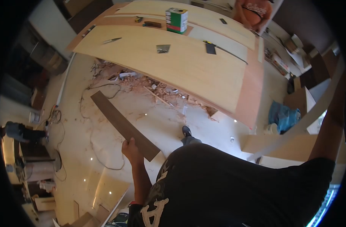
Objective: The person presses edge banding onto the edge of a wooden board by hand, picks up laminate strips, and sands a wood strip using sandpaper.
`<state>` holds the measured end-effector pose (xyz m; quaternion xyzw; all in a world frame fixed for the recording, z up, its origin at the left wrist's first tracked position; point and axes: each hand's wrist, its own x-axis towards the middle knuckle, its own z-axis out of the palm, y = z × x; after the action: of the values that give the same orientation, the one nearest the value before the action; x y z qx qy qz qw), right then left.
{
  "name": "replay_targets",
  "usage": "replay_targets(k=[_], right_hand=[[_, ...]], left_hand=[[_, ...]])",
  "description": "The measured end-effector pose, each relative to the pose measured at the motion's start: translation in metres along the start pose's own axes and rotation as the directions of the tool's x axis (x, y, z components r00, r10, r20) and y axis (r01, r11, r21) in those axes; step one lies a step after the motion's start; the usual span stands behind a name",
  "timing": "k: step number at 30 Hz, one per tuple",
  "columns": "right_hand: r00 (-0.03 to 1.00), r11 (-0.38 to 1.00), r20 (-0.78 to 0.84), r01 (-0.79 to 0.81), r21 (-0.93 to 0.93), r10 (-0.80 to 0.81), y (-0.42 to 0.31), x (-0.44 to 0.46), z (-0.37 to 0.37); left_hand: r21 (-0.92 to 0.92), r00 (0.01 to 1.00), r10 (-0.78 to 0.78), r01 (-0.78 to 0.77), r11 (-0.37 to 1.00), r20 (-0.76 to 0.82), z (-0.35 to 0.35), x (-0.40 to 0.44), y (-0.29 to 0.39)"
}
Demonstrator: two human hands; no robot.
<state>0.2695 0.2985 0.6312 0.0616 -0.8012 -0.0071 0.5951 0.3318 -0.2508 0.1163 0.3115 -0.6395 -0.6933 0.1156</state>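
Observation:
My left hand [131, 151] is closed around the near part of a long, dark brown wood-look strip [116, 120], with the thumb on its upper face. The strip slants away to the upper left, above the floor. On the right side, my right forearm [330, 121] reaches up and outward, and its hand is lost in the dark edge of the view. A long pale strip [307, 118] runs diagonally beside that forearm; whether the right hand holds it is hidden.
Large plywood sheets [142, 56] carry a green-and-white tin [176, 20], a dark-bladed scraper [210, 48] and a metal plate [163, 48]. Below lie wood shavings [158, 89] and a cable [90, 132]. A person in orange [254, 13] stands beyond; another person [21, 131] is at left.

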Motion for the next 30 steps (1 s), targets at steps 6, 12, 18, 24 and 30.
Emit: replay_targets(k=[6, 12, 18, 24, 30], right_hand=[[0.997, 0.966, 0.0, 0.074, 0.249, -0.076, 0.003, 0.035, 0.141], [0.97, 0.836, 0.091, 0.143, 0.53, -0.224, -0.037, 0.055, 0.294], [0.765, 0.756, 0.559, -0.15, 0.637, -0.32, -0.079, -0.015, 0.424], [0.489, 0.785, 0.739, -0.162, 0.598, -0.462, -0.134, -0.185, 0.587], [0.524, 0.602, 0.653, -0.297, 0.741, -0.546, -0.227, -0.354, 0.598]], left_hand=[[-0.002, 0.99, 0.058, -0.059, 0.998, -0.128, 0.046, 0.036, 0.013], [-0.049, 0.972, 0.07, -0.083, 0.995, -0.226, 0.084, 0.053, 0.035], [-0.044, 0.957, 0.013, -0.027, 0.999, -0.289, 0.11, 0.051, 0.041], [-0.033, 0.949, 0.009, -0.021, 0.999, -0.316, 0.118, 0.045, 0.039], [0.148, 0.937, 0.058, -0.007, 0.989, -0.346, 0.114, 0.044, 0.037]])
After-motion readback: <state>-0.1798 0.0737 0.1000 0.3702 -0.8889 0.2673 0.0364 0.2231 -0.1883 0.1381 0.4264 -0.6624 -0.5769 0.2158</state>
